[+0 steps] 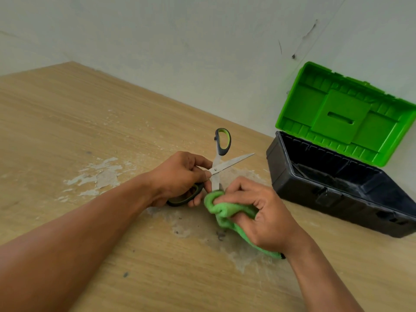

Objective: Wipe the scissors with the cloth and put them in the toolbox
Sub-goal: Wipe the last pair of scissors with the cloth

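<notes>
The scissors (225, 164) have steel blades and black-and-green handles, and they are spread wide open above the table. My left hand (180, 176) grips them at the pivot and the lower handle; the other handle sticks up and away. My right hand (258, 210) is closed on a bunched green cloth (219, 208), which wraps the tip of the downward-pointing blade. The other blade points right toward the toolbox (337, 190), a black box with its green lid (344, 113) swung open against the wall.
The wooden table (78, 122) has worn, flaking patches near my hands. A white wall runs close behind the table and the toolbox. What can be seen of the toolbox interior looks dark and dusty.
</notes>
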The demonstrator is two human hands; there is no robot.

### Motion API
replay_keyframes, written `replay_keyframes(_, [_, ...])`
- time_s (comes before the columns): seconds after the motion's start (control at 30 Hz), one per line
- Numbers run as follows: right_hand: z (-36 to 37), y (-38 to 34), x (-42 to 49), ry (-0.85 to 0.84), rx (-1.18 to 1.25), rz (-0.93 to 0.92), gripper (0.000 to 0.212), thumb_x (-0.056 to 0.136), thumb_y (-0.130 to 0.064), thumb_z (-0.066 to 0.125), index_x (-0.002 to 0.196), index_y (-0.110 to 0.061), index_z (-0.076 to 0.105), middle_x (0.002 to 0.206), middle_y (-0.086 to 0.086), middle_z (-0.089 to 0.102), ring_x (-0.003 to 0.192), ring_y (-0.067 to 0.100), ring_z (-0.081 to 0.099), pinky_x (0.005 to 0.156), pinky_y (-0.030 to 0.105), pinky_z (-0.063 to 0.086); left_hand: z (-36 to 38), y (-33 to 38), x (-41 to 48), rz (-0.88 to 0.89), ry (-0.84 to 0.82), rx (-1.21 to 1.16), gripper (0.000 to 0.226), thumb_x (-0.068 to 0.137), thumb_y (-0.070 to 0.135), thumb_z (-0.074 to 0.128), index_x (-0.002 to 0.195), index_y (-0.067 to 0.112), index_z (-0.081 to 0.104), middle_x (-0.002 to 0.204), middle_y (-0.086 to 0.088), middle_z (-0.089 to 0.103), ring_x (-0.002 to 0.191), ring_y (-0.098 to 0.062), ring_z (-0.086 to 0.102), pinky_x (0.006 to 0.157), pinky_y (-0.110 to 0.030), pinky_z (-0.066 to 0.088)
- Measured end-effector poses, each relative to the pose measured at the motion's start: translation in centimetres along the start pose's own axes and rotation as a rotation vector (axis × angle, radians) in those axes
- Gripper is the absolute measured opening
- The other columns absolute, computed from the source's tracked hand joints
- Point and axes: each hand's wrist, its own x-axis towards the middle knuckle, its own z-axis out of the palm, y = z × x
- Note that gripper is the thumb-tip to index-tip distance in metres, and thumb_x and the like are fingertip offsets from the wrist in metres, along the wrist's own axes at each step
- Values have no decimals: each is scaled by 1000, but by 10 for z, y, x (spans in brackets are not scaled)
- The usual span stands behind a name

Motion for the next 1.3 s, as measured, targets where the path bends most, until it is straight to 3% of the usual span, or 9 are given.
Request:
replay_keyframes(0.07, [2, -6, -4, -51, 96, -36, 29, 85, 8, 74, 104, -12, 81, 96, 2, 68, 88, 20, 69, 75, 31, 58, -2, 1, -4, 8, -41, -55, 24, 101, 0, 47, 122, -5, 56, 69, -19, 65, 38, -21, 52, 40, -26, 46])
replay_keyframes(0.2, [5, -5, 5, 236, -101, -64, 25, 88, -2, 70, 110, -12, 78, 94, -4, 65, 84, 13, 65, 71, 20, 49, 0, 4, -6, 23, -134, -196, 26, 99, -1, 46, 118, -12, 59, 64, -17, 61, 35, -16, 52, 36, -22, 44])
replay_keyframes(0.37, [14, -20, -7, 131, -21, -250, 27, 84, 3, 74, 109, -5, 78, 94, 4, 66, 84, 18, 66, 68, 29, 55, -5, 2, -6, 7, -181, -299, 23, 97, 0, 49, 110, -10, 65, 65, -18, 58, 33, -15, 51, 33, -21, 44])
replay_keyframes(0.77, [16, -10, 6, 292, -209, -142, 30, 87, 1, 71, 115, -8, 77, 89, -1, 57, 81, 14, 60, 69, 20, 48, -4, -2, -2, 23, -217, -316, 32, 88, 9, 59, 111, -13, 62, 63, -17, 57, 33, -14, 53, 34, -21, 46])
replay_keyframes(0.93, [17, -16, -2, 174, -137, -212, 34, 84, 6, 73, 112, -11, 78, 89, -1, 57, 82, 12, 60, 71, 20, 48, -5, -5, -3, 40, -225, -296, 22, 93, 3, 58, 109, -11, 64, 83, -25, 55, 32, -16, 53, 33, -20, 45])
replay_keyframes(1.03, [13, -6, 8, 334, -262, -81, 35, 84, 5, 72, 114, -12, 78, 87, -2, 55, 80, 11, 58, 69, 22, 49, -1, -4, -2, 54, -232, -220, 21, 96, 3, 55, 108, -11, 64, 64, -17, 57, 34, -15, 52, 35, -21, 44])
replay_keyframes(1.1, [15, -12, 3, 258, -250, -131, 32, 84, 4, 73, 110, -12, 79, 85, 0, 53, 79, 14, 56, 66, 23, 48, -2, -4, -3, 51, -238, -172, 21, 95, 4, 55, 107, -10, 66, 58, -15, 58, 33, -14, 52, 35, -22, 43])
replay_keyframes(1.17, [17, -19, -4, 160, -195, -204, 29, 85, 2, 72, 109, -13, 79, 85, 1, 53, 79, 15, 57, 66, 23, 48, -4, -5, -5, 44, -226, -174, 21, 96, 3, 54, 108, -10, 66, 57, -15, 58, 33, -14, 53, 35, -22, 45])
replay_keyframes(1.3, [14, -8, 7, 328, -299, -89, 34, 85, 4, 72, 113, -12, 78, 84, 0, 51, 76, 13, 55, 63, 24, 48, -1, -3, -3, 64, -233, -176, 22, 94, 6, 56, 107, -9, 67, 63, -16, 58, 35, -15, 53, 36, -22, 45])
